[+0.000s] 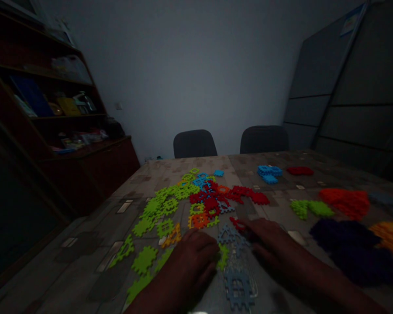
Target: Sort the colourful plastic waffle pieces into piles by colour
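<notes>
Many flat plastic puzzle pieces lie scattered over the table: green pieces on the left, red pieces and blue ones in the middle. My left hand rests knuckles up on the table with its fingers curled, beside a green piece. My right hand lies flat with fingers stretched toward a grey-blue triangular piece and a small red piece. Another grey-blue square piece lies between my forearms. The light is dim, so whether either hand holds anything is unclear.
Sorted heaps sit on the right: blue, red, orange-red, green, dark purple, yellow-orange. Two dark chairs stand at the far edge. A wooden shelf unit fills the left wall.
</notes>
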Available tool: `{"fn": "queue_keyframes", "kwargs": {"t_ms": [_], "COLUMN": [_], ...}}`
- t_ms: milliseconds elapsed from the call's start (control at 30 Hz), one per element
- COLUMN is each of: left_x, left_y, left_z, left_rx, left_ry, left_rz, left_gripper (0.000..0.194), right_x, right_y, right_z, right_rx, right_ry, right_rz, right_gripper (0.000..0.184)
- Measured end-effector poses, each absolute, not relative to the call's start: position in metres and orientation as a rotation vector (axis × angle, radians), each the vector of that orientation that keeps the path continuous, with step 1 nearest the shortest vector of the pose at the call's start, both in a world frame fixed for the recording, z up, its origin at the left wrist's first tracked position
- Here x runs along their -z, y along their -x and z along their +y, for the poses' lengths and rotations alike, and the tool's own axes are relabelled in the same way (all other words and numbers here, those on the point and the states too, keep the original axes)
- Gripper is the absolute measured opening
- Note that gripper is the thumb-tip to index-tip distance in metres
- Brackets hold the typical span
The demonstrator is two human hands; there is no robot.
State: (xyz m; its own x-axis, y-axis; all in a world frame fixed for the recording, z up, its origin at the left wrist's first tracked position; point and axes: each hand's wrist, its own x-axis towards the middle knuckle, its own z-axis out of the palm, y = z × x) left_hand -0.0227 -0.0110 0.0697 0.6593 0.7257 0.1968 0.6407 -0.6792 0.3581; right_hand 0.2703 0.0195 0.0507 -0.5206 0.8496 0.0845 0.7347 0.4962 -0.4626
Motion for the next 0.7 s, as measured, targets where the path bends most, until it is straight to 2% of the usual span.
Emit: {"fn": "queue_keyframes", "kwargs": {"t_ms": [67,133,200,267,533,600,700], "left_x": [-0.07,-0.066,-0.057,-0.045,-0.016,-0.018,-0.022], "left_y": [0.019,0.017,0.015,0.013,0.005,0.004,0.005], "left_z": [-0.017,-0.021,-0.021,-0.019,-0.012,-0.013,-0.013], "left_rx": [-0.451,-0.401,-0.356,-0.332,-0.324,-0.305,-0.251], "left_ry": [-2.576,-2.556,-2.578,-2.624,-2.803,-2.818,-2.807], "left_rz": [1.048,1.001,0.941,0.874,0.807,0.806,0.813], "left_gripper": [0.022,0.038,0.058,0.068,0.056,0.055,0.054], "right_x": [-0.049,-0.049,-0.052,-0.056,-0.063,-0.064,-0.063], "right_y": [-0.284,-0.293,-0.295,-0.292,-0.284,-0.291,-0.301], "right_z": [0.034,0.04,0.037,0.029,0.014,0.019,0.028], "right_rx": [-0.416,-0.391,-0.465,-0.559,-0.698,-0.712,-0.703], "right_ry": [1.413,1.476,1.474,1.448,1.554,1.562,1.417], "right_rz": [-2.411,-2.394,-2.43,-2.467,-2.47,-2.479,-2.473], "right_gripper": [0.052,0.051,0.053,0.061,0.078,0.072,0.047]}}
